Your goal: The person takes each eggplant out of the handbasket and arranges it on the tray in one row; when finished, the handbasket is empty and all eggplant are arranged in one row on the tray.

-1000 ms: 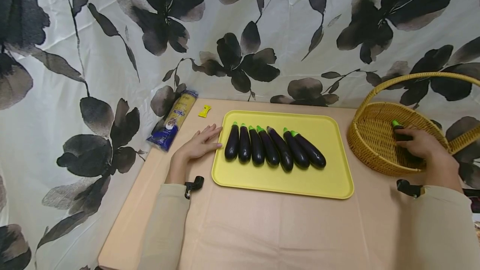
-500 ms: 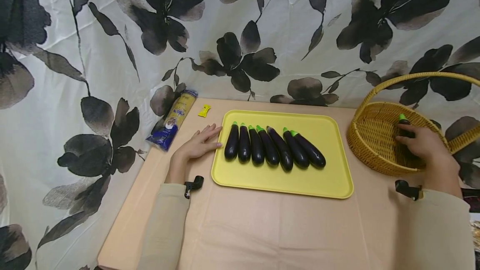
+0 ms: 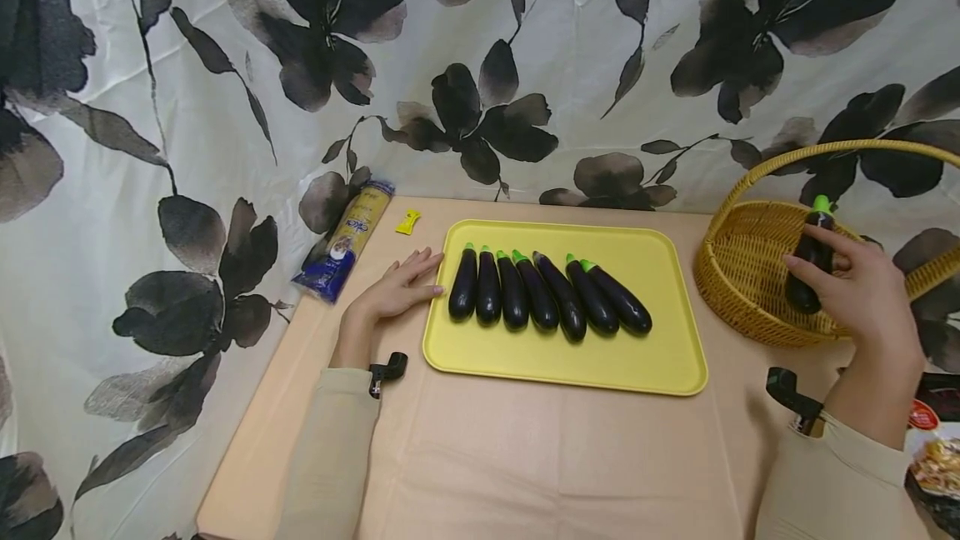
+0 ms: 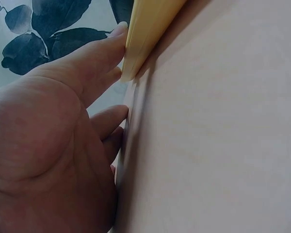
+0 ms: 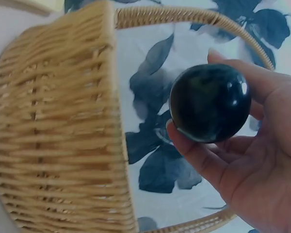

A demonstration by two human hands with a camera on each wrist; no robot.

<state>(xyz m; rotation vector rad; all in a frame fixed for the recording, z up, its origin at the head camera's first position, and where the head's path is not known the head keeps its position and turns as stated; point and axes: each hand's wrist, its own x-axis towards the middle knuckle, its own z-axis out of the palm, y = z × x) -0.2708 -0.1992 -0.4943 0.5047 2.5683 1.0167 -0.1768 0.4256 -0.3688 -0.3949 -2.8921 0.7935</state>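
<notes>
My right hand (image 3: 862, 286) grips a dark purple eggplant (image 3: 810, 261), green stem upward, above the wicker basket (image 3: 716, 286) at the right. In the right wrist view, the rounded bottom of the eggplant (image 5: 211, 103) shows between thumb and fingers, beyond the basket's rim. On the yellow tray (image 3: 562, 373), several eggplants (image 3: 551, 294) lie side by side in a row, stems toward the back. My left hand (image 3: 395, 286) lies with relaxed fingers on the table, its fingertips at the tray's left edge. The left wrist view shows the thumb against the tray's side (image 4: 145, 34).
A blue and yellow packet (image 3: 348, 240) lies at the table's back left, with a small yellow wrapped piece (image 3: 408, 222) beside it. The basket's tall handle (image 3: 738, 194) arches over its opening. A food package (image 3: 937, 457) shows at the right edge. A floral cloth (image 3: 570, 140) hangs behind.
My right hand has lifted the eggplant up from inside the basket, and its green stem now stands above the basket's rim. The left hand and the tray have stayed put.
</notes>
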